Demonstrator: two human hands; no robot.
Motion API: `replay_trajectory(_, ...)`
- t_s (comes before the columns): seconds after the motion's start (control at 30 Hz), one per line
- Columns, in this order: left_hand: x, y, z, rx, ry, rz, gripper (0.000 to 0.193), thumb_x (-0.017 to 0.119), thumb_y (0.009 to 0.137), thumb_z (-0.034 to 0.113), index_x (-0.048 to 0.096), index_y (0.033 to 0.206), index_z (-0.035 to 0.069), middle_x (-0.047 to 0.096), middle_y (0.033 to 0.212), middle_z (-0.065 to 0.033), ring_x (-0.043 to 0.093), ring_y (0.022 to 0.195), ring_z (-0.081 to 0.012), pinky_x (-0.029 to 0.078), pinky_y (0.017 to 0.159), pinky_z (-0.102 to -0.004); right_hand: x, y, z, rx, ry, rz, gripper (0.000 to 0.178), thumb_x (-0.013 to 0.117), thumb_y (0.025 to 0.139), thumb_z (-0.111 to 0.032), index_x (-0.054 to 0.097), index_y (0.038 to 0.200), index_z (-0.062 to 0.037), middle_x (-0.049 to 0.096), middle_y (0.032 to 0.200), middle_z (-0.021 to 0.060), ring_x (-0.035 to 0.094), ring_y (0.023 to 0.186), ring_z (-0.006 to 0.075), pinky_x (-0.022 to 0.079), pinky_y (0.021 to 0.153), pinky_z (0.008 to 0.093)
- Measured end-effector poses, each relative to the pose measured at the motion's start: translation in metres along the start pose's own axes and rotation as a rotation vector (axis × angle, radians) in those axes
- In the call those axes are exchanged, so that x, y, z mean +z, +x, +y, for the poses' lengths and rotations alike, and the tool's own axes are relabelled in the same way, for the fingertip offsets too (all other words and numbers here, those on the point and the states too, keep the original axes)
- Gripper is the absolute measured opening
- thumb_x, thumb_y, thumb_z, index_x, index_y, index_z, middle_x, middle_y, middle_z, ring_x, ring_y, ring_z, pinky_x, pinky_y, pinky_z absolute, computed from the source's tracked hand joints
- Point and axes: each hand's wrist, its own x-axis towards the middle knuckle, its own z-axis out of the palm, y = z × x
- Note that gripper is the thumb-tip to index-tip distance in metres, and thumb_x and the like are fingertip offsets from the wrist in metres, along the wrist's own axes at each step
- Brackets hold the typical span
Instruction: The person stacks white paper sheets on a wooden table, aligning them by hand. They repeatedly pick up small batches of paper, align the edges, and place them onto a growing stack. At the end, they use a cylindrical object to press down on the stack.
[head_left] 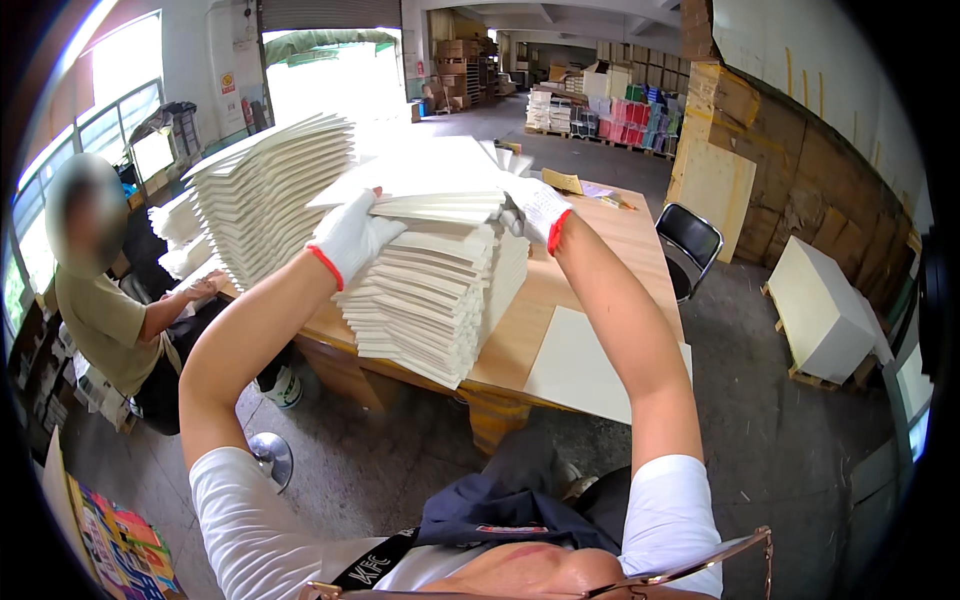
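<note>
Both my hands wear white knitted gloves with red cuffs. A thick pile of white folded card sheets (415,320) stands at the near edge of the wooden table. My left hand (356,238) grips the left edge of an upper batch of white card sheets (440,203), its bare thumb tip showing. My right hand (537,208) is closed around the right side of the same batch; some of its fingers are hidden behind the sheets. The batch lies at the top of the pile, and I cannot tell whether it is lifted off. Bright light washes out its far part.
A taller pile of folded card (260,200) stands on the left, beside a seated person (115,310). On the wooden table (620,270) lie a flat white board (580,360) and a yellowish piece of card (562,182). A black chair (688,240) stands right of the table.
</note>
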Motion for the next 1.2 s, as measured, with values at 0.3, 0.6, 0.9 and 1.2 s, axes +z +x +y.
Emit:
replay_trajectory(0.3, -0.001, -0.007, 0.004, -0.038, -0.072, 0.023, 0.017, 0.045, 0.106, 0.012, 0.042, 0.122, 0.007, 0.041, 0.136, -0.0276, 0.045, 0.130, -0.0455, 0.043, 0.114, -0.0552, 0.032, -0.056, 0.022, -0.210, 0.330, 0.096, 0.035, 0.071, 0.092, -0.036, 0.061, 0.107, -0.0061, 0.057, 0.079, 0.0003, 0.058, 0.054, 0.0104, 0.045, 0.047, 0.0251)
replay_trajectory(0.6, -0.012, 0.001, 0.006, -0.097, -0.111, -0.021, 0.021, 0.042, 0.105, 0.008, 0.040, 0.126, 0.007, 0.043, 0.132, -0.0288, 0.052, 0.123, -0.0468, 0.048, 0.110, -0.0513, 0.028, -0.050, 0.029, -0.212, 0.383, 0.117, 0.028, 0.068, 0.096, -0.029, 0.061, 0.112, -0.0074, 0.054, 0.075, -0.0010, 0.053, 0.052, 0.0089, 0.040, 0.045, 0.0254)
replay_trajectory(0.9, -0.007, -0.004, 0.003, -0.033, 0.032, -0.020, 0.024, 0.049, 0.106, 0.011, 0.044, 0.127, -0.001, 0.044, 0.132, -0.0248, 0.052, 0.123, -0.0416, 0.046, 0.112, -0.0516, 0.020, -0.045, 0.020, -0.114, 0.325, 0.099, 0.024, 0.068, 0.097, -0.029, 0.062, 0.112, -0.0116, 0.058, 0.071, -0.0004, 0.050, 0.050, 0.0080, 0.037, 0.041, 0.0254)
replay_trajectory(1.2, -0.029, -0.122, -0.064, 0.367, -0.161, -0.282, 0.062, 0.053, 0.103, 0.018, 0.022, 0.155, 0.002, 0.030, 0.158, -0.0239, 0.033, 0.147, -0.0369, 0.026, 0.122, -0.0522, -0.102, -0.139, 0.075, -0.051, -0.239, 0.079, 0.048, 0.057, 0.100, -0.044, 0.060, 0.133, -0.0100, 0.072, 0.099, 0.0098, 0.065, 0.077, 0.0138, 0.054, 0.069, 0.0274)
